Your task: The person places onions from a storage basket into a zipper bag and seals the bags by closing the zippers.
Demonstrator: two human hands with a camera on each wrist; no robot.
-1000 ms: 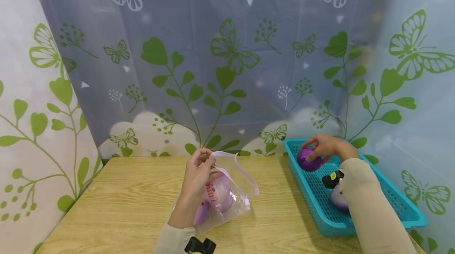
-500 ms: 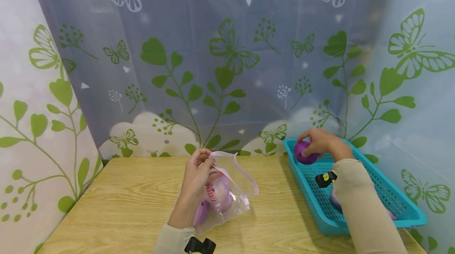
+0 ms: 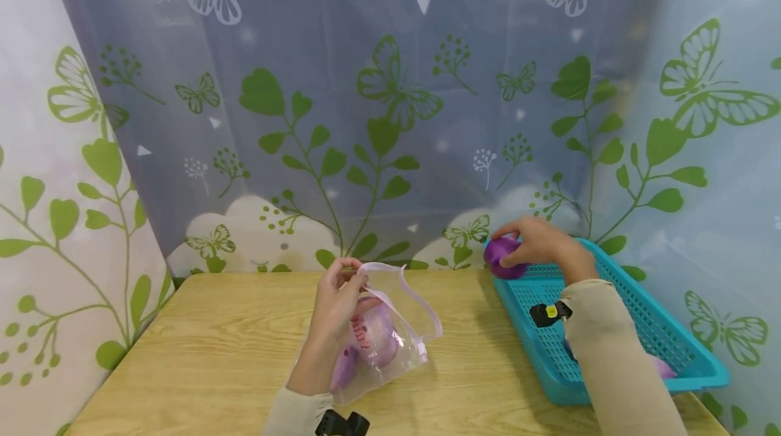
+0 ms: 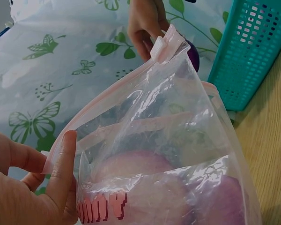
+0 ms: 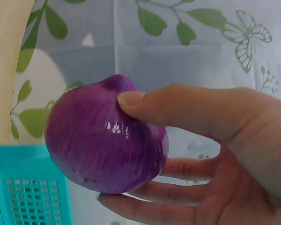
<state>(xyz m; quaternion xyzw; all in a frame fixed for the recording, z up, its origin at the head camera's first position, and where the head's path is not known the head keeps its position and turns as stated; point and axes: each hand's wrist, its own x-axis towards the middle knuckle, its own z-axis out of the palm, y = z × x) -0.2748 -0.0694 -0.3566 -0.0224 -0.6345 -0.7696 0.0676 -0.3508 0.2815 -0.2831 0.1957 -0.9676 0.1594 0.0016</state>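
Observation:
My right hand (image 3: 543,246) holds a shiny dark purple onion (image 5: 105,138) over the far left corner of the turquoise basket (image 3: 533,354). In the right wrist view the thumb presses near its stubby top and the fingers lie around the other side. My left hand (image 3: 332,314) pinches the pink edge of a clear zip bag (image 3: 393,378) between thumb and fingers. The bag's mouth is parted, with a white slider (image 4: 158,48) at one end. Inside lie rounded pale purple things (image 3: 378,338), blurred by the plastic; their kind is unclear.
In the basket, a pale purple piece (image 3: 662,367) shows beside the right sleeve (image 3: 616,354), which hides more. The basket stands at the right of the wooden table (image 3: 232,341). A curtain with butterflies and leaves (image 3: 329,117) rises behind the table.
My right hand has moved left and slightly up with the onion, toward the basket's far left corner. The left hand and the bag stay nearly in place.

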